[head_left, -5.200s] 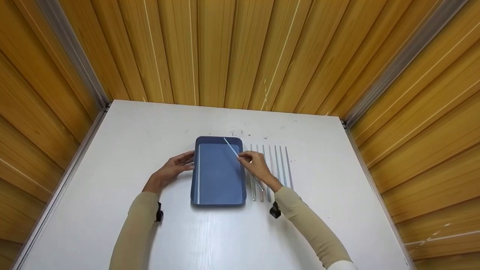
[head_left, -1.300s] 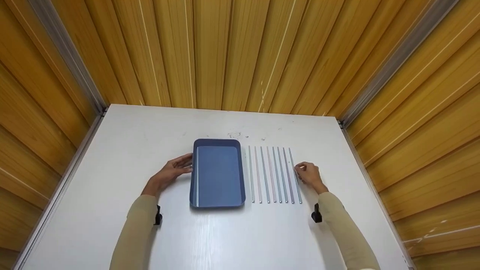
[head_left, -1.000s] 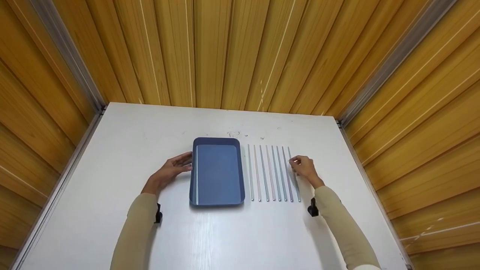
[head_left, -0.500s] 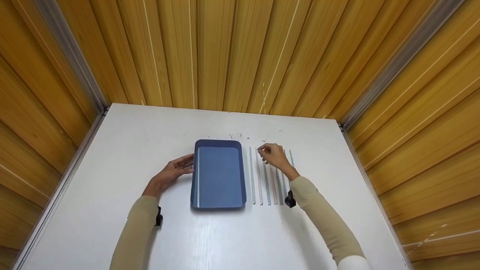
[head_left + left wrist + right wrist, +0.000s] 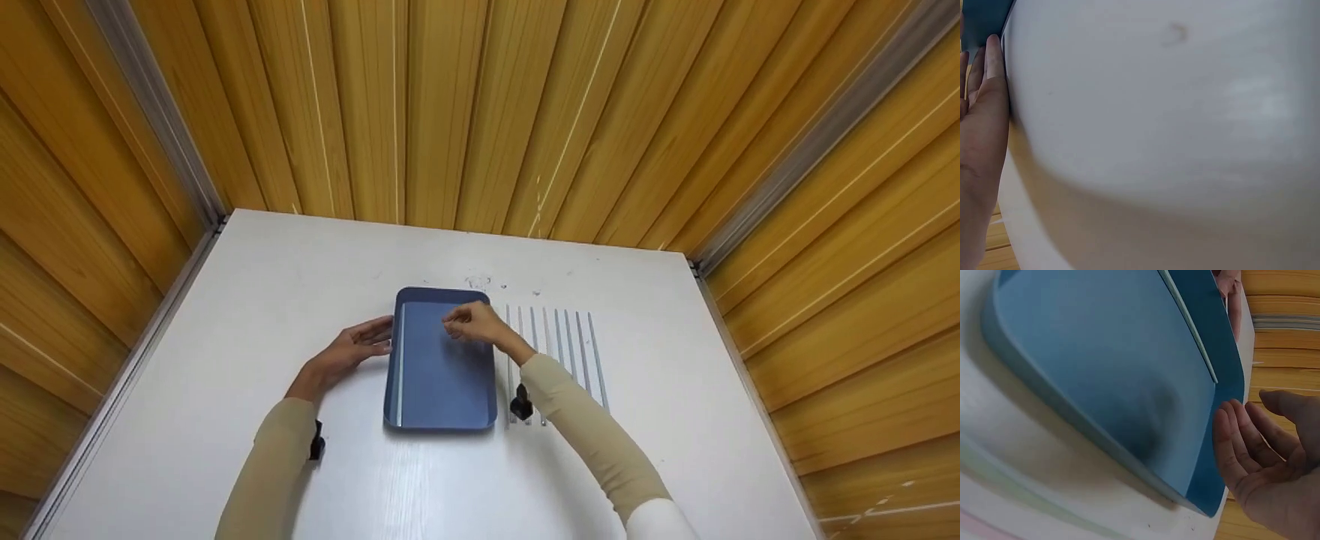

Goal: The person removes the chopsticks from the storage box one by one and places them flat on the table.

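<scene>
A shallow blue tray [image 5: 440, 429] lies on the white table. One thin pale-green stick [image 5: 400, 367] runs along its left inner wall; the right wrist view shows the stick's [image 5: 1189, 326] near end by the tray's end wall. My left hand [image 5: 349, 352] rests against the tray's left outer side, fingers extended along it. Over the tray's upper right part hovers my right hand [image 5: 480, 326], fingers slightly bent. In the right wrist view the thumb of the right hand [image 5: 1275, 467] stands apart from the fingers, with nothing between them.
Right of the tray lie several thin pastel sticks in a row, the outermost stick [image 5: 598, 360] farthest right. My right forearm [image 5: 592, 427] crosses above part of them. Wood-patterned walls [image 5: 450, 112] stand behind the table and at both sides.
Earlier my right hand held a stick over the tray, then was at the right end of the row. It has since moved left over the tray, holding nothing. The left hand stayed put.
</scene>
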`<act>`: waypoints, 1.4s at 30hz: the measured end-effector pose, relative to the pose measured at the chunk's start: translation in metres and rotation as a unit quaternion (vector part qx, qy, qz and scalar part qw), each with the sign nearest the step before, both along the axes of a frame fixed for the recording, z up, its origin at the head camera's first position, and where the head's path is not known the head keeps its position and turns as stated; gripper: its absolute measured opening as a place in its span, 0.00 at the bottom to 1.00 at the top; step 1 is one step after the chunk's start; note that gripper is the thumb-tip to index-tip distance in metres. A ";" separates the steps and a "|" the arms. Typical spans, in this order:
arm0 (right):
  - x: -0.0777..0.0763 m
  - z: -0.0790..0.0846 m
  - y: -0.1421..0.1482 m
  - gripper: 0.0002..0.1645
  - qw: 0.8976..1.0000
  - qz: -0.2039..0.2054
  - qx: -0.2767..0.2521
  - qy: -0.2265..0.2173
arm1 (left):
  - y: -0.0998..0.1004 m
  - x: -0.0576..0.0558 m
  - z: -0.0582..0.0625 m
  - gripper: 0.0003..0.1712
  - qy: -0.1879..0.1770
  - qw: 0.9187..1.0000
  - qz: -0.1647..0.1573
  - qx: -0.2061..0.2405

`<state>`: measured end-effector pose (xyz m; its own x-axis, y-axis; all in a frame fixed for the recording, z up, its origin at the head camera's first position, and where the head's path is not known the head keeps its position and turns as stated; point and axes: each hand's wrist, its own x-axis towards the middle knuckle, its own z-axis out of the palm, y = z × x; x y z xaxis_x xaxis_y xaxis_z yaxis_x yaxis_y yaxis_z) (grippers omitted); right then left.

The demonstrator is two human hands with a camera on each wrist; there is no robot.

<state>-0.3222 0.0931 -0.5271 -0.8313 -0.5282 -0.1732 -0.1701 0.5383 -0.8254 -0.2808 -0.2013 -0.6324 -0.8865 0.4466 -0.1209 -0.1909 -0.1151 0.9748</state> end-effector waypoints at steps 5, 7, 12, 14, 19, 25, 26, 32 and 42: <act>0.007 -0.023 -0.033 0.16 0.996 -0.024 -0.043 -0.073 | 0.000 0.001 0.003 0.42 0.001 1.000 0.003 -0.008; 0.012 -0.032 -0.046 0.16 0.993 -0.038 -0.062 -0.094 | 0.000 0.001 0.004 0.42 0.000 1.000 0.003 -0.007; 0.025 -0.048 -0.064 0.17 0.993 -0.054 -0.067 -0.082 | 0.002 0.003 0.005 0.42 0.005 1.000 -0.005 -0.011; 0.028 -0.051 -0.068 0.18 0.995 -0.056 -0.058 -0.058 | 0.003 0.003 0.005 0.42 0.004 1.000 -0.003 -0.012; 0.030 -0.055 -0.073 0.21 0.998 -0.055 -0.028 0.009 | 0.003 0.004 0.007 0.43 -0.006 1.000 0.006 -0.002; 0.032 -0.056 -0.075 0.25 0.995 -0.057 0.030 0.070 | 0.004 0.002 0.006 0.43 0.004 1.000 0.000 0.006; 0.033 -0.056 -0.074 0.25 0.995 -0.060 0.036 0.072 | 0.004 0.002 0.006 0.43 0.008 1.000 -0.001 0.006; 0.034 -0.050 -0.070 0.21 0.995 -0.085 0.032 0.034 | 0.003 0.002 0.005 0.43 0.013 1.000 0.004 -0.007; 0.033 -0.050 -0.056 0.13 0.991 -0.108 0.070 0.034 | 0.006 0.001 0.004 0.43 0.004 0.999 0.017 -0.034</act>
<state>-0.2894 0.0366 -0.5775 -0.9347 -0.3109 -0.1721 -0.0904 0.6765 -0.7309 -0.2796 -0.1953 -0.6287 -0.9023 0.4066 -0.1436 -0.1808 -0.0544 0.9820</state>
